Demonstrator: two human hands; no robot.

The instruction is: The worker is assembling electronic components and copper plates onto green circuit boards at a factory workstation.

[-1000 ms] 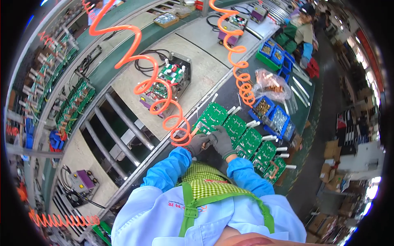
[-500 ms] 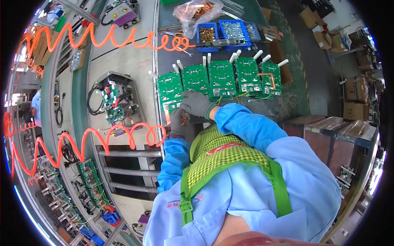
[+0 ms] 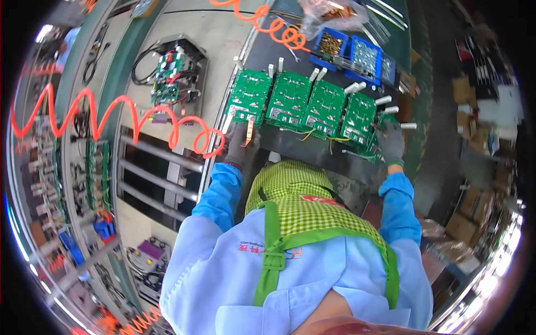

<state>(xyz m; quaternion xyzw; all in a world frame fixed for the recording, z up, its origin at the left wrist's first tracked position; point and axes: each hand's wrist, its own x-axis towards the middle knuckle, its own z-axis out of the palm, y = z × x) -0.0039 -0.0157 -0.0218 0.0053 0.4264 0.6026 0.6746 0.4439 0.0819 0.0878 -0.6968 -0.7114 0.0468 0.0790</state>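
Landmark for all locations: the row of green circuit boards, five in number, laid side by side on the dark counter.

Left hand: grey-gloved, positioned at the near edge of the row's left-end board. Fingers closed on a copper strip, which stands out lengthwise against the glove and reaches up to that board's near edge.

Right hand: grey-gloved, at the opposite end of the row, over the last board and covering much of it. Fingers bent downward at the board; whether they grip anything cannot be told, as the glove hides the contact.

White posts project from the far side of the row, and from its right end. Thin yellow wires emerge at its near edge.

Beyond the row: blue bins containing brass-coloured and silvery small parts; a slim tool lying across the bins, at the end of a coiled orange hose; a wrench; and, farther off, a clear plastic bag with copper-coloured pieces.

To the left of the row: an uncovered electronic unit with a black cable, a second orange coil, and, nearer the wearer, metal rollers.
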